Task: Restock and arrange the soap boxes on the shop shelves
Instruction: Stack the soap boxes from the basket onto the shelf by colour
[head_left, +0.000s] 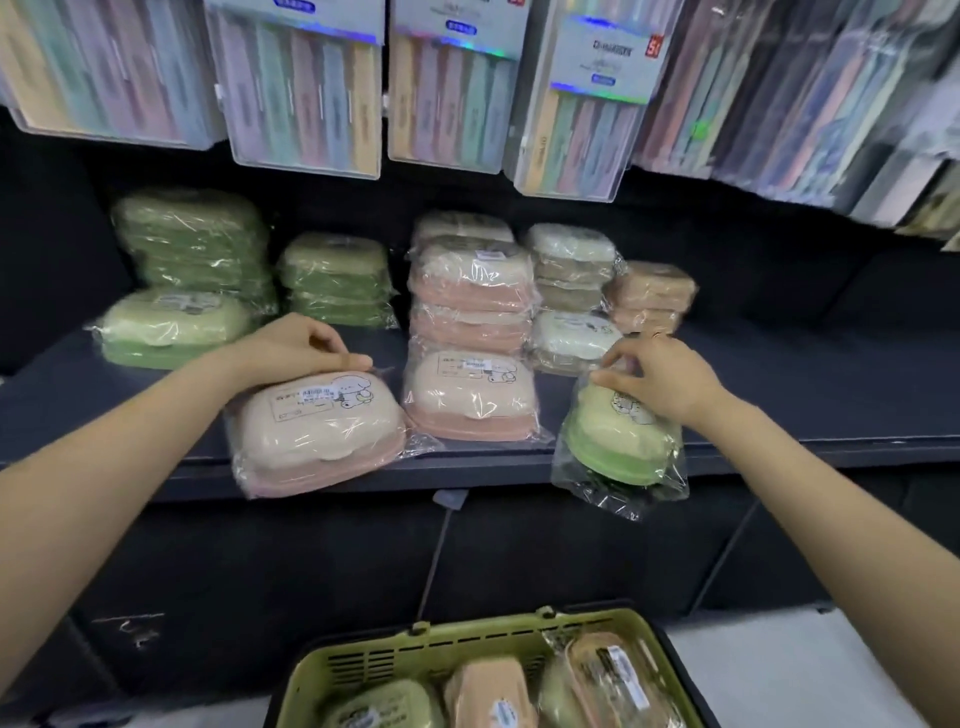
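Dark shelf (779, 384) as landmark: on it, stacks of wrapped soap boxes, too blurred to count exactly. At its front edge, pink box (317, 431) pinched by left hand (296, 348), long axis crosswise; green box (618, 436) overhanging, gripped by right hand (660, 384). Below, basket (332, 670) showing four more

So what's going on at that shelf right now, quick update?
Left hand pinches pink soap box wrap at shelf edge. Right hand holds green soap box, overhanging. More in basket.
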